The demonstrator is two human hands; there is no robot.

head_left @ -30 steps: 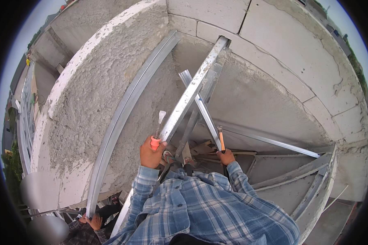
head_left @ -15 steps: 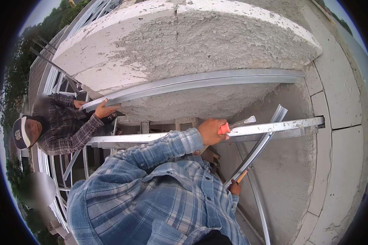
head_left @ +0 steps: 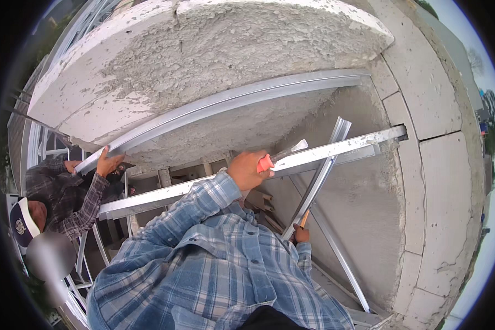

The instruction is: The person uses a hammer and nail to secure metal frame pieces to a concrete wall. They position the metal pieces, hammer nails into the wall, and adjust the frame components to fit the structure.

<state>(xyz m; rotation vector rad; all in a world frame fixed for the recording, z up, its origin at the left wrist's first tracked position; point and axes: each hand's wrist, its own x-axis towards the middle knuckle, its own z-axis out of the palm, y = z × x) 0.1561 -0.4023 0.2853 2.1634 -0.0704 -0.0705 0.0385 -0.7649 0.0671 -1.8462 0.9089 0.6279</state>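
My left hand (head_left: pixel 248 171) is closed round the orange-red handle of a chisel (head_left: pixel 284 154). Its pale, smeared tip points right, and the hand rests at a long silver metal beam (head_left: pixel 341 147). That beam's right end sits in a notch in the block wall. Lower down, my right hand (head_left: pixel 301 234) grips a tool with a wooden handle (head_left: pixel 304 218); the tool's head cannot be made out. A slanting metal channel (head_left: pixel 319 179) crosses beneath the beam, close to my right hand.
At the left, a person in a dark checked shirt (head_left: pixel 74 223) has both hands at a second metal beam (head_left: pixel 231 93), lying along a rough plastered block wall (head_left: pixel 247 47). Pale blocks (head_left: pixel 423 82) edge the right side. Another metal strip (head_left: pixel 344 264) slants down below.
The whole scene has shifted left in the picture as my view turned, and the beams look more tilted. Both my hands keep their holds. The other person still holds the second beam.
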